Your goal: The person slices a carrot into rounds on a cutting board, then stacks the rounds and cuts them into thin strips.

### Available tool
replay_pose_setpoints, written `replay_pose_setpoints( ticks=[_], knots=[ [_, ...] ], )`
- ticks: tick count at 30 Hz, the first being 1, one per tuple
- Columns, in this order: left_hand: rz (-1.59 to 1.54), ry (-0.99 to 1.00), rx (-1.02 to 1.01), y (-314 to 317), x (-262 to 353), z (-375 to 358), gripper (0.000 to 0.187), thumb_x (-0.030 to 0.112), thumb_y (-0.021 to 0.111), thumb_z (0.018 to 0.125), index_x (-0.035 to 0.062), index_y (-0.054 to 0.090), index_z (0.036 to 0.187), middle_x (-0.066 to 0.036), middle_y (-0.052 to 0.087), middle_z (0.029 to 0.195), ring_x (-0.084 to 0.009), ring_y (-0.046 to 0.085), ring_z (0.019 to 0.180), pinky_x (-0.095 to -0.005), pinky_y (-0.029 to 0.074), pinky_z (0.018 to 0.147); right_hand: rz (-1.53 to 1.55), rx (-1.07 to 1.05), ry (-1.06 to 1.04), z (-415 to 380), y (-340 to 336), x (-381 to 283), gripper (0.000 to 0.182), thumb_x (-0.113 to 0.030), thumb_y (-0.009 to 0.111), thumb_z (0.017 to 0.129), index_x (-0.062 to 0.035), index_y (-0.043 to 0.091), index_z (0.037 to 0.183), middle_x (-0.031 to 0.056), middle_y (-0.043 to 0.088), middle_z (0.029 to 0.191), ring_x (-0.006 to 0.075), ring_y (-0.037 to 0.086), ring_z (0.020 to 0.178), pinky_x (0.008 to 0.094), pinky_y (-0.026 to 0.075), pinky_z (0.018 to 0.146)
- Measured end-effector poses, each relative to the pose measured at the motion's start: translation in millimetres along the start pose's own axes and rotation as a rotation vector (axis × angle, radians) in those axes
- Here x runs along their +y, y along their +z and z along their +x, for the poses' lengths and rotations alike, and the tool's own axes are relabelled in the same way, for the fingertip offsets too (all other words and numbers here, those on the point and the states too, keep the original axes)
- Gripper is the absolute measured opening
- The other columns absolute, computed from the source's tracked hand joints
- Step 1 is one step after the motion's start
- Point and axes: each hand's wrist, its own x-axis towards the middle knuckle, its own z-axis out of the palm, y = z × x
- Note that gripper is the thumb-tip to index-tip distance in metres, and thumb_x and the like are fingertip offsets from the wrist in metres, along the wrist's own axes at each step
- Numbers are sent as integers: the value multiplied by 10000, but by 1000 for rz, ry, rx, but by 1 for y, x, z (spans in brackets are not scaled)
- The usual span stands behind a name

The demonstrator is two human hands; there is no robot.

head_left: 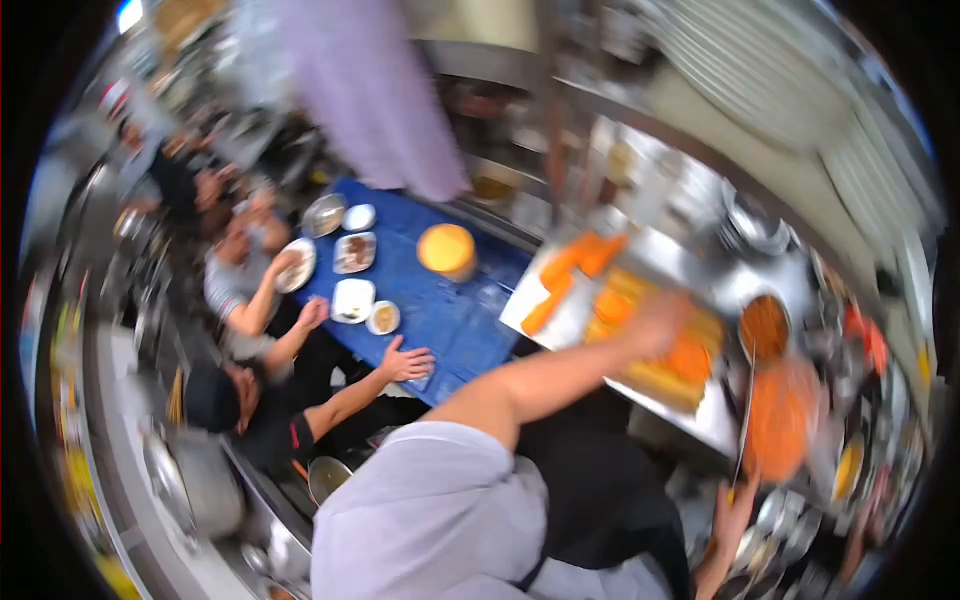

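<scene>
My left arm stretches across the wooden cutting board (711, 333), and my left hand (665, 325) is smeared by motion above it. Beneath and beside that hand is a pile of finely cut orange food (690, 358) that looks like carrot. Several whole carrots (545, 305) lie on the metal counter to the left of the board. At the lower right, my right hand (732, 512) is closed around the yellowish handle of a long thin knife (746, 420), its blade seen nearly edge-on. Next to the blade is a large orange mass (780, 425), blurred.
A bowl of orange-brown food (764, 328) stands right of the board. On a blue table (455, 345) to the left are a yellow-lidded tub (446, 250) and several white dishes (354, 300). Co-workers (240, 395) reach over that table. Pots and bowls (785, 525) crowd the lower right.
</scene>
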Motion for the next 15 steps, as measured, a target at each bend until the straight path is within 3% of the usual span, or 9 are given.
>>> replay_pose_setpoints(
  ticks=[1, 2, 3, 4, 5, 6, 7, 10, 15],
  knots=[
    [86, 159, 198, -10, 1, -7, 378, 71, 534, 881, -7, 646, 1234, -269, 637, 1230, -436, 573, 1194, -501, 443, 1064, -134, 11, -186, -3, 9, -19, 722, -15, 601, 919, -13, 309, 1580, 216, 463, 1525, 280, 612, 1130, 366, 465, 1012],
    [93, 90, 153, -25, 5, -18, 405, 41, 552, 841, -6, 648, 1232, -259, 640, 1211, -436, 579, 1161, -513, 445, 1049, -233, 35, -281, -2, 23, -34, 641, -36, 575, 945, 1, 355, 1547, 243, 506, 1489, 332, 566, 1308, 401, 431, 1084],
    [65, -14, 99, -23, -5, -32, 436, 7, 566, 799, 9, 653, 1226, -250, 630, 1237, -433, 567, 1178, -515, 442, 1055, -50, -68, 14, 2, 37, -23, 606, -85, 576, 969, 9, 366, 1530, 288, 507, 1471, 384, 497, 1396, 425, 407, 1119],
    [63, -33, 119, -41, 12, -38, 429, -13, 590, 770, 24, 660, 1192, -216, 619, 1246, -418, 558, 1193, -500, 452, 1051, -212, -34, -79, 2, 48, -28, 595, -116, 578, 983, -10, 363, 1528, 337, 573, 1344, 455, 558, 1294, 450, 461, 1043],
    [50, -64, 108, -44, 16, -48, 384, -24, 615, 768, 42, 669, 1142, -184, 608, 1218, -401, 561, 1176, -479, 469, 1026, -145, -105, 74, 8, 58, -40, 598, -145, 581, 987, -33, 347, 1525, 348, 642, 1166, 509, 624, 1116, 508, 503, 918],
    [24, -52, 60, -48, 19, -54, 346, -17, 653, 773, 47, 666, 1112, -160, 596, 1187, -392, 569, 1141, -461, 483, 998, -184, -116, 31, 13, 70, -31, 573, -156, 571, 989, -46, 344, 1503, 326, 677, 952, 530, 647, 927, 571, 493, 798],
    [-17, -52, 37, -50, 22, -61, 322, -20, 678, 775, 51, 662, 1088, -143, 597, 1162, -381, 572, 1100, -457, 489, 967, -218, -158, 12, 19, 77, -36, 549, -184, 559, 994, -40, 349, 1479, 304, 682, 865, 531, 644, 855, 610, 468, 761],
    [-31, -78, -81, -44, 25, -74, 316, -15, 711, 780, 57, 651, 1082, -135, 589, 1160, -361, 572, 1129, -437, 466, 1000, -302, -235, 8, 32, 103, -55, 335, -203, 510, 1006, -36, 428, 1285, 326, 660, 802, 545, 634, 811, 635, 462, 743],
    [-19, 34, -14, -27, 12, -73, 269, -34, 692, 775, 43, 658, 1031, -114, 605, 1155, -344, 574, 1048, -431, 496, 922, -489, -335, -77, 50, 129, -80, 242, -182, 506, 986, -26, 426, 1153, 308, 663, 775, 528, 648, 798, 631, 474, 739]
  ],
)
